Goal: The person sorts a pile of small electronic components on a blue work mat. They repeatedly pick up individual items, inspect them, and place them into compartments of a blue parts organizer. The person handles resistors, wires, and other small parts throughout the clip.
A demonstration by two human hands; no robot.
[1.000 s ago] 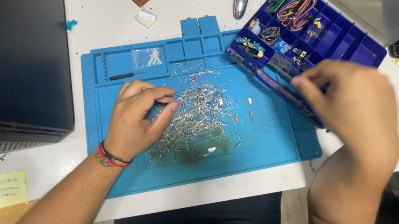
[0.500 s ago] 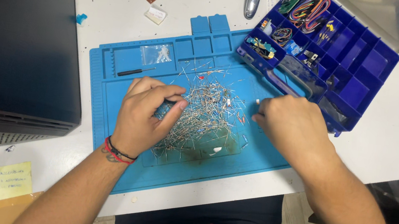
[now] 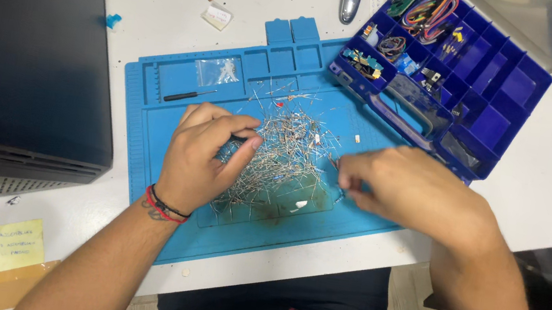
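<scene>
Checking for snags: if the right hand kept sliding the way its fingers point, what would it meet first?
The right hand points left across the blue mat. It would probably run first into the pile of wire-legged parts, whose edge lies just ahead of its fingertips; the left hand lies beyond.

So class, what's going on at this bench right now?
A person sits over a blue work mat on which a heap of small wire-legged components is spread. The left hand rests on the heap's left side, fingers curled into it. The right hand reaches to the heap's right edge, fingertips pinched at a loose piece. An open blue compartment box of parts sits at the mat's far right corner, and a small screwdriver lies near the mat's top left.
</scene>
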